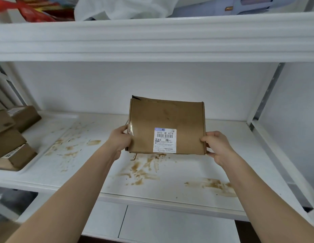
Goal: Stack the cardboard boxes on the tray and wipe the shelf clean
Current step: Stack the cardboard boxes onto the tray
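With both forearms stretched forward from the bottom of the frame, the left hand [120, 140] and right hand [216, 146] grip a cardboard box [166, 125] mid-frame, above the brown-stained shelf [170, 174]. More boxes [14, 137] sit stacked on a white tray [52, 127] at left.

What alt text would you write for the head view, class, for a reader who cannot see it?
Both hands, left hand and right hand, hold a labelled cardboard box above a brown-stained white shelf; more boxes sit on a tray at left.
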`<state>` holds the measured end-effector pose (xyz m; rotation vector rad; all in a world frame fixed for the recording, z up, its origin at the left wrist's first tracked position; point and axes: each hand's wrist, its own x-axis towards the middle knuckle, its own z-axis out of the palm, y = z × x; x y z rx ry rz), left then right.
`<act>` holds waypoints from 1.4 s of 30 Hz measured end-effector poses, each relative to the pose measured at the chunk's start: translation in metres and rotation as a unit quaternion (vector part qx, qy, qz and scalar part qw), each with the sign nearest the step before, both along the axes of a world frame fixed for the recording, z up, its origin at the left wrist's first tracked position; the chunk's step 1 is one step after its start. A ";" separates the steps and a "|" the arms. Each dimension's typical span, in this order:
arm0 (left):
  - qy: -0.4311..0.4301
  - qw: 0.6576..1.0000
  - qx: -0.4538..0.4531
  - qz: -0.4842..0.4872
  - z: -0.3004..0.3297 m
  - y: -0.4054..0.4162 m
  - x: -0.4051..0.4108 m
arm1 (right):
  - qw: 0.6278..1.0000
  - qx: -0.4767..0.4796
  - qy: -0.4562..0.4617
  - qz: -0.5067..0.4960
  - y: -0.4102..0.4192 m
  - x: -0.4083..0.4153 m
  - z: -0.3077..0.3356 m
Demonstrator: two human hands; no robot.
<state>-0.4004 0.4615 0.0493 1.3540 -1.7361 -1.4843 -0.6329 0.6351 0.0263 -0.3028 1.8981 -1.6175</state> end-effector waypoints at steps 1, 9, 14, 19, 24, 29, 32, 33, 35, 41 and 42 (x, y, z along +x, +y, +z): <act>-0.004 1.000 -0.004 0.000 -0.001 0.001 0.002 | 1.000 0.006 0.003 0.005 0.000 0.002 0.000; 0.029 0.999 0.002 0.031 -0.010 -0.005 0.020 | 0.995 0.040 0.020 0.084 0.004 0.025 0.012; 0.042 0.997 0.047 0.047 -0.008 -0.003 0.032 | 0.996 0.026 -0.006 0.086 0.011 0.038 0.007; 0.099 0.989 0.098 0.055 -0.018 -0.007 0.047 | 0.993 -0.042 -0.061 0.095 0.014 0.043 0.003; 0.143 0.979 0.139 0.042 -0.018 -0.008 0.062 | 0.988 -0.072 -0.073 0.113 0.012 0.061 0.001; 0.157 0.970 0.182 0.036 -0.010 -0.011 0.088 | 0.982 -0.101 -0.091 0.134 0.009 0.074 0.001; 0.154 0.967 0.198 0.055 -0.013 -0.015 0.105 | 0.976 -0.131 -0.092 0.146 0.005 0.082 0.003; 0.149 0.966 0.202 0.061 -0.014 -0.015 0.111 | 0.974 -0.145 -0.090 0.148 0.003 0.086 0.005; 0.151 0.960 0.228 0.064 -0.017 -0.017 0.122 | 0.971 -0.171 -0.078 0.147 -0.001 0.092 0.013; 0.182 0.925 0.327 0.059 -0.037 -0.020 0.159 | 0.960 -0.219 0.025 0.171 -0.012 0.118 0.037; 0.192 0.921 0.333 0.059 -0.040 -0.018 0.163 | 0.957 -0.228 0.046 0.172 -0.014 0.124 0.039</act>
